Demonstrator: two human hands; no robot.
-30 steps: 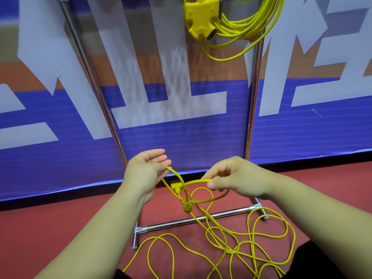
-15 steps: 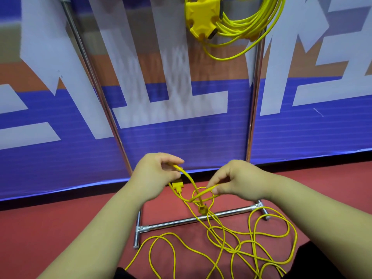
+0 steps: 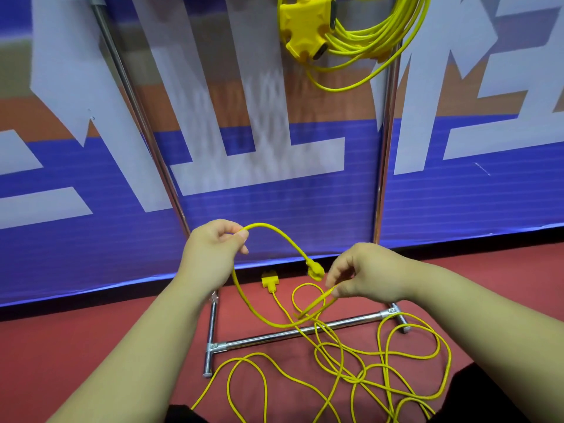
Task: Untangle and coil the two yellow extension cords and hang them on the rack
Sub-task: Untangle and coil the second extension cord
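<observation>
Head view: fingers (image 3: 239,238) of left hand (image 3: 210,254) and right hand (image 3: 369,276) each pinch the tangled cord (image 3: 274,232), mid-untangling; next, probably freeing the plug (image 3: 315,269) between them.

Coiled cord (image 3: 375,41) at 1 o'clock cut by top edge, hanging point unseen. Rack poles (image 3: 385,148) run off top. Loose cord (image 3: 335,377) exits bottom edge at 5 o'clock. Banner print (image 3: 265,96) blurred at centre.

Bright even light, soft blur (edges bowed).
</observation>
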